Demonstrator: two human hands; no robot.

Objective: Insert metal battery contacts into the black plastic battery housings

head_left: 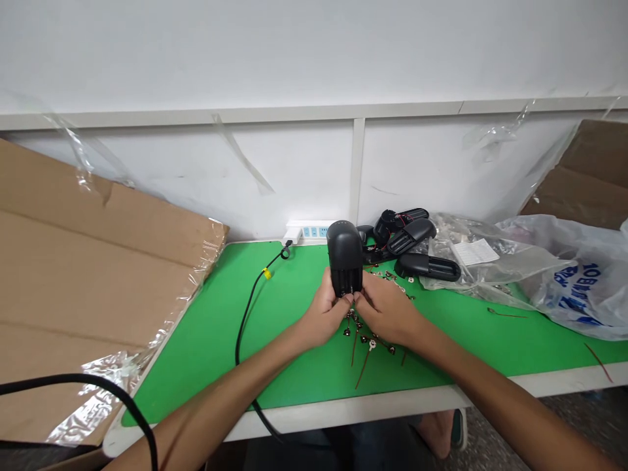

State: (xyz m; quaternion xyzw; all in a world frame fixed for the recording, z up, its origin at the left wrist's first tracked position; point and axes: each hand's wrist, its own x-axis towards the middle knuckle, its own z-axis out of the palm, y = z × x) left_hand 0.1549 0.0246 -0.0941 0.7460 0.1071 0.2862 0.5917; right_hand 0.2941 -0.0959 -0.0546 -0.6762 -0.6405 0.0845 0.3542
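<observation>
A black plastic housing (344, 252) with a rounded top and an open battery compartment stands upright between my two hands, above the green table. My left hand (324, 313) grips its lower left side, and my right hand (385, 307) grips the lower right. Both thumbs press at the bottom end of the compartment, where a small metal spring shows. Under and around my hands lie several small metal battery contacts (371, 345), some with thin red wires. More black housings (411, 235) are piled just beyond my right hand, one lying apart (428, 267) in front.
A white power strip (314, 231) sits against the wall, with a black cable (251, 301) running toward the front edge. Cardboard (98, 261) leans at the left. Clear plastic bags (554, 268) cover the right side. Loose red wires (598, 363) lie on the green tabletop (196, 366).
</observation>
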